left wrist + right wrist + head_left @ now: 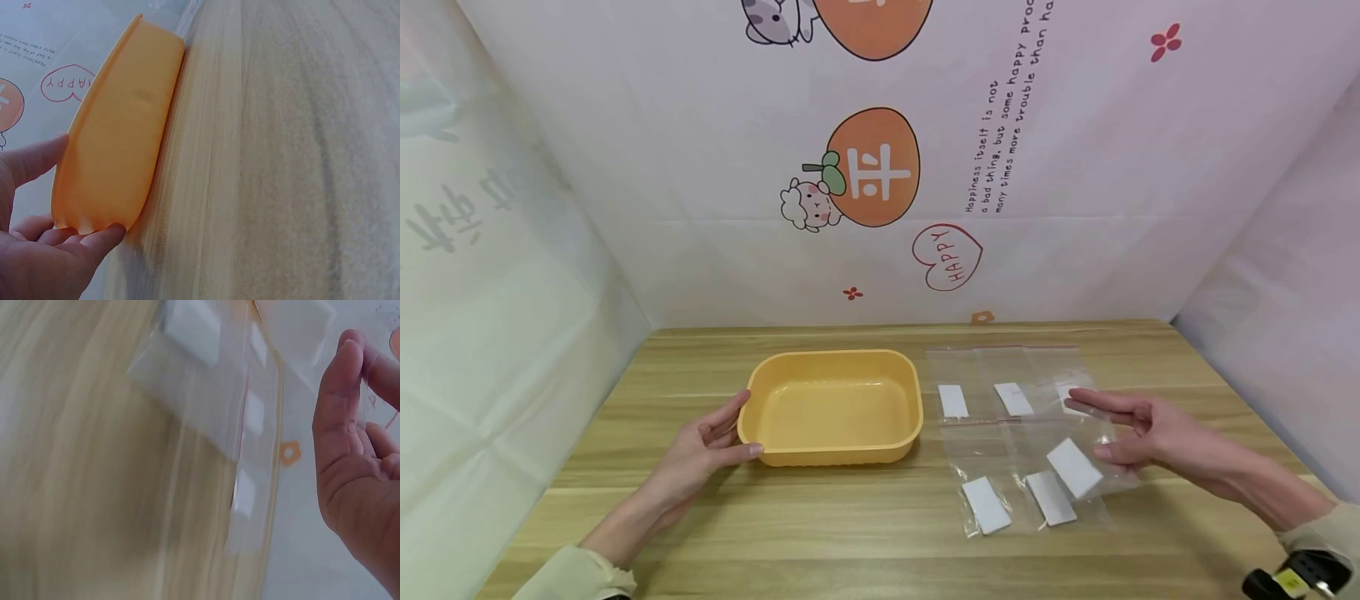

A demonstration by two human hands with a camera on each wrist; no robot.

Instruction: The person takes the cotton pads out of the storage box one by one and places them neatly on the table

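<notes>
My left hand [696,454] grips the left end of a yellow plastic basin [835,457], thumb at the rim and fingers against the outer wall. The basin stands on the table with nothing in it. On the right, my right hand [1161,433] pinches a clear plastic bag between thumb and fingers; a white rectangular piece [1075,468] shows inside it. In the right wrist view this held bag hangs above the table, its white piece [300,328] tilted. Below it lie several similar clear bags, each with a white piece [987,505] inside.
The bags lie in two overlapping rows right of the basin, the back row holding another white piece [953,401]. The wooden table [820,533] meets a printed cloth backdrop [715,250] behind, with white cloth on both sides. A dark watch [1296,575] sits on the right wrist.
</notes>
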